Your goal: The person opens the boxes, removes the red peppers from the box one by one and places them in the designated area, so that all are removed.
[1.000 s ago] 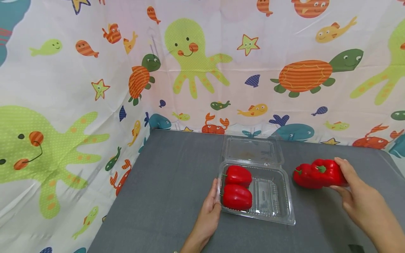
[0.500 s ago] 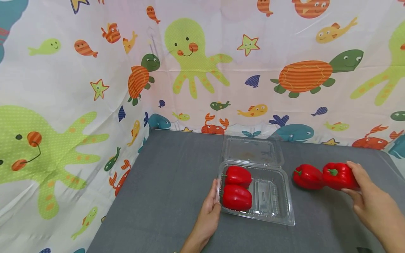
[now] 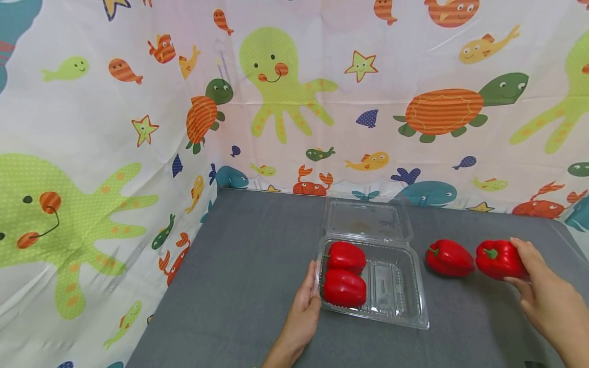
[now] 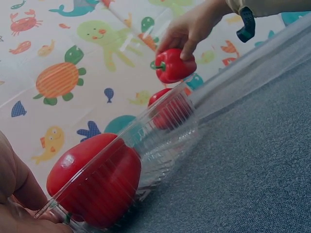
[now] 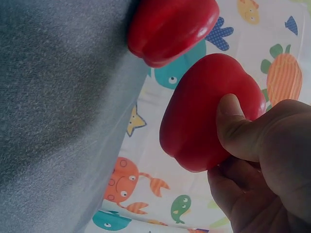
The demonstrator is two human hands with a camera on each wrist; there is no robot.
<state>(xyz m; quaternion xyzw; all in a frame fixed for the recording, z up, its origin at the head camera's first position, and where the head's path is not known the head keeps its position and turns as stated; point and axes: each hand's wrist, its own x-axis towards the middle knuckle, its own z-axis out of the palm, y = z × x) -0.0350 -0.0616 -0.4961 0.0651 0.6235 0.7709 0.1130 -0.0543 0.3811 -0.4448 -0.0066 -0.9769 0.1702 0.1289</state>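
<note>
An open clear plastic clamshell container (image 3: 386, 283) lies on the grey table, two red bell peppers (image 3: 345, 288) side by side in its left half. My left hand (image 3: 298, 318) holds the container's left edge; the left wrist view shows its fingers at the rim beside a pepper (image 4: 97, 179). My right hand (image 3: 548, 292) grips another red bell pepper (image 3: 499, 260) between thumb and fingers, raised above the table. Its green stem points left, and the right wrist view shows the thumb across the pepper's side (image 5: 209, 116). One more red bell pepper (image 3: 450, 258) lies between container and right hand.
The container's hinged lid (image 3: 368, 219) is folded back flat behind it. A curtain (image 3: 294, 102) printed with sea animals stands along the table's back and left sides. A small dark object (image 3: 535, 364) shows at the bottom right edge.
My right hand has moved right and slightly nearer with its pepper, opening a small gap from the pepper on the table. The left hand and container have stayed in place.
</note>
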